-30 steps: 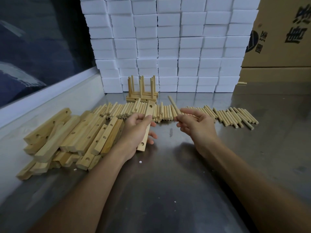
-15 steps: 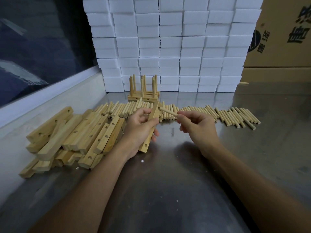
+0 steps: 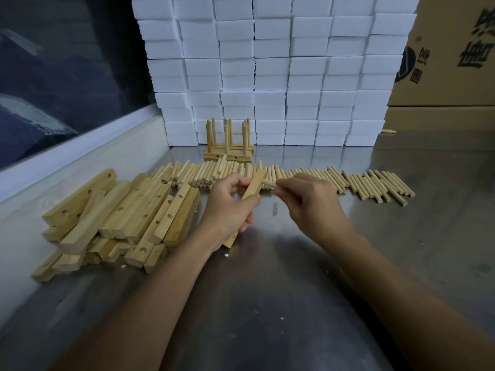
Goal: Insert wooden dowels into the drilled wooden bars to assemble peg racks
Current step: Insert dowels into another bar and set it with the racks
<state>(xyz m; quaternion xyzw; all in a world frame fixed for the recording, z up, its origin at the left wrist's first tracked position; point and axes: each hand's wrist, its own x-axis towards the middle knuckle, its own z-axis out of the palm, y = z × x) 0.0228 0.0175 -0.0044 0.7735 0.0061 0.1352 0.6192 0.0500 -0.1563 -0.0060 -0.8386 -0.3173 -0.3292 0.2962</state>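
My left hand (image 3: 229, 206) grips a drilled wooden bar (image 3: 254, 184), tilted with its far end raised above the metal table. My right hand (image 3: 312, 200) pinches a wooden dowel (image 3: 269, 182) whose left tip meets the bar's right side near its upper end; most of the dowel is hidden in my fingers. A long row of loose dowels (image 3: 348, 180) lies across the table behind both hands. A heap of drilled bars (image 3: 120, 215) sits to the left. Finished peg racks (image 3: 229, 147) stand stacked at the back.
A wall of white foam blocks (image 3: 270, 70) rises behind the racks. Cardboard boxes (image 3: 450, 62) stand at the back right. A white ledge and dark window (image 3: 67, 76) run along the left. The steel table (image 3: 267, 290) spreads bare in front of my hands.
My right hand has lifted a dowel from the row and brought it left to the bar's side. My left hand has raised and tilted the bar.
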